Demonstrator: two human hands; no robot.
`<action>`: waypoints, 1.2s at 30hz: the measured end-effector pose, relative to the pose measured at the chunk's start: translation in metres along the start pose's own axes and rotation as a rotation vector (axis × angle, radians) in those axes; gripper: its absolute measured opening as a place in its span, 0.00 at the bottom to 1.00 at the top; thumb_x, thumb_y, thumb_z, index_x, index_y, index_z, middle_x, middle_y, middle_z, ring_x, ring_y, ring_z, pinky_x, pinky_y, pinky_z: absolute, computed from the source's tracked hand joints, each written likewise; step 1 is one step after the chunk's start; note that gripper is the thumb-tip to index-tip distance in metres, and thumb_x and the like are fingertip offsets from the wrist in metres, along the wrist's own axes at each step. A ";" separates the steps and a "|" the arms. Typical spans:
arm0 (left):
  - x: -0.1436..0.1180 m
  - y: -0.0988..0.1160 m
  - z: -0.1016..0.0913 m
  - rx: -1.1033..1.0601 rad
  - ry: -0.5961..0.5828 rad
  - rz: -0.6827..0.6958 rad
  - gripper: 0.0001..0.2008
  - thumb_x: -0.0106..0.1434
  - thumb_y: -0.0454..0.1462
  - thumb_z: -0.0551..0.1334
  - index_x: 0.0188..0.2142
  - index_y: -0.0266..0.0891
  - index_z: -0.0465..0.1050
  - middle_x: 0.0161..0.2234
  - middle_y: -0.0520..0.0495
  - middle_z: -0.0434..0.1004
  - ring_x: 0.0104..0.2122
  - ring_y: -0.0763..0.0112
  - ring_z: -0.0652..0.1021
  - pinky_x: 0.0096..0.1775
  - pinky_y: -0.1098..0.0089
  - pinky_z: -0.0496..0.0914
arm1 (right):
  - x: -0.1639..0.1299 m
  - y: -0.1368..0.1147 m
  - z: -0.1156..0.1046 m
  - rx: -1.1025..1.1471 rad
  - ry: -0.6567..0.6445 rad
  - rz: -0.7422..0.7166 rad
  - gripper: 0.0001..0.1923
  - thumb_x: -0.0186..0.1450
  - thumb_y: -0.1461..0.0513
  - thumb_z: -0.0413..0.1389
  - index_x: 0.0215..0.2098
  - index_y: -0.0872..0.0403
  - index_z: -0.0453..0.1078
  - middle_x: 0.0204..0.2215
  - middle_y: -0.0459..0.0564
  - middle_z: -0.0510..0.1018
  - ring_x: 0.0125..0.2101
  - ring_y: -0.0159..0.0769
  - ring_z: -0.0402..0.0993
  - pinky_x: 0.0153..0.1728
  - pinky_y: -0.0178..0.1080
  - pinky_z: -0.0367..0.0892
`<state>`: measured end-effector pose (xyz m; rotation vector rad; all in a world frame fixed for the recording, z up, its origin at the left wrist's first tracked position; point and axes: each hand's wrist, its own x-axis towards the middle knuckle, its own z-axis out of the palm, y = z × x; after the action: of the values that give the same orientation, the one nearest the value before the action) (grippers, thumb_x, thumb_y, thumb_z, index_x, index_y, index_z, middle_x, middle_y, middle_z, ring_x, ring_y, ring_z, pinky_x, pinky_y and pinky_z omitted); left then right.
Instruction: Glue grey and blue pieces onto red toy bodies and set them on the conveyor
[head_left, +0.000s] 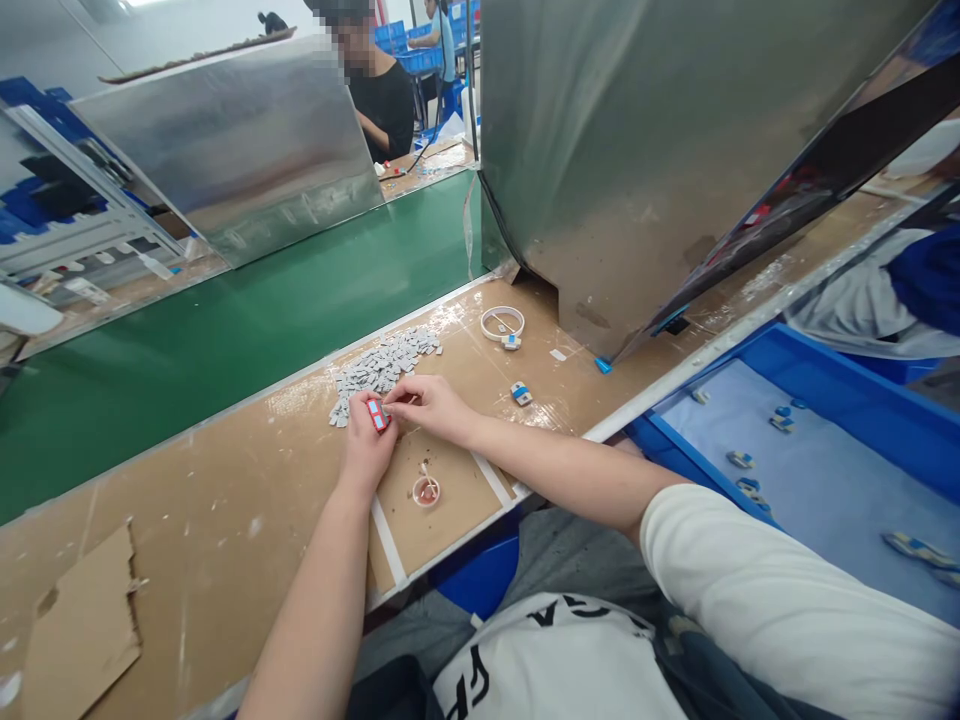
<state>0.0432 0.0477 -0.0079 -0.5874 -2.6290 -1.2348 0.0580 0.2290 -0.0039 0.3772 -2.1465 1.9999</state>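
My left hand point(366, 445) is closed around a small red toy-like part point(378, 415) with pale blue-white panels on its upper face. The fingers of my right hand point(431, 408) are pinched together at the right edge of that part, on what looks like a small grey piece point(385, 409). Just beyond both hands spreads a pile of small flat grey pieces point(379, 368). Nearer to me stands a little clear cup point(426, 491) of reddish-brown stuff, with a white stick leaning in it.
A tape roll point(484, 322) and a blue-and-white block point(520, 393) lie right of my hands. A metal panel point(615, 150) rises behind them. At right is a blue tray point(750, 375) with several small parts. Torn cardboard point(82, 630) lies left; a green belt point(247, 320) runs behind.
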 end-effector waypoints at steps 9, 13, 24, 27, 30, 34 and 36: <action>-0.002 -0.005 0.002 0.000 0.037 0.080 0.16 0.68 0.39 0.65 0.51 0.45 0.62 0.46 0.46 0.73 0.42 0.62 0.78 0.46 0.61 0.74 | -0.004 -0.004 0.002 -0.115 -0.032 -0.122 0.03 0.71 0.65 0.62 0.39 0.55 0.79 0.38 0.49 0.81 0.41 0.34 0.77 0.46 0.37 0.72; -0.001 -0.009 -0.001 0.002 0.064 0.151 0.16 0.68 0.39 0.66 0.52 0.45 0.63 0.48 0.45 0.73 0.45 0.61 0.78 0.48 0.61 0.73 | -0.003 -0.005 0.001 0.029 -0.037 -0.011 0.10 0.71 0.60 0.64 0.47 0.53 0.71 0.39 0.46 0.78 0.40 0.34 0.75 0.45 0.37 0.72; -0.003 -0.007 -0.004 -0.050 0.074 0.310 0.17 0.66 0.36 0.67 0.51 0.44 0.66 0.46 0.47 0.73 0.45 0.64 0.78 0.48 0.63 0.75 | -0.004 -0.019 -0.016 -0.322 -0.446 -0.147 0.15 0.83 0.54 0.45 0.48 0.52 0.69 0.42 0.52 0.80 0.42 0.40 0.74 0.47 0.41 0.68; -0.003 -0.009 -0.006 -0.051 0.067 0.331 0.17 0.67 0.36 0.67 0.52 0.44 0.66 0.46 0.47 0.73 0.44 0.65 0.78 0.48 0.63 0.75 | -0.005 -0.014 -0.012 -0.293 -0.433 -0.154 0.15 0.83 0.54 0.45 0.54 0.52 0.71 0.44 0.52 0.82 0.44 0.40 0.77 0.50 0.41 0.70; -0.003 -0.013 -0.008 -0.033 0.049 0.372 0.18 0.67 0.36 0.68 0.53 0.44 0.65 0.46 0.47 0.73 0.44 0.65 0.78 0.47 0.64 0.75 | -0.006 -0.011 -0.010 -0.234 -0.426 -0.156 0.15 0.83 0.56 0.47 0.56 0.52 0.72 0.46 0.51 0.83 0.45 0.40 0.78 0.51 0.40 0.70; -0.001 -0.018 -0.011 0.028 0.065 0.401 0.20 0.65 0.36 0.69 0.54 0.43 0.66 0.47 0.46 0.73 0.44 0.63 0.78 0.47 0.62 0.75 | -0.006 -0.013 -0.006 -0.185 -0.424 -0.111 0.15 0.83 0.56 0.46 0.53 0.54 0.72 0.47 0.53 0.82 0.46 0.39 0.78 0.53 0.40 0.70; 0.001 -0.018 -0.011 0.032 0.079 0.399 0.20 0.65 0.37 0.70 0.53 0.43 0.66 0.46 0.46 0.73 0.44 0.62 0.78 0.47 0.61 0.75 | -0.006 -0.015 -0.005 -0.175 -0.408 -0.080 0.14 0.83 0.56 0.46 0.49 0.54 0.70 0.47 0.53 0.82 0.46 0.39 0.77 0.52 0.41 0.70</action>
<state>0.0350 0.0291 -0.0135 -0.9771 -2.3095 -1.0643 0.0681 0.2333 0.0094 0.8926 -2.4692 1.7941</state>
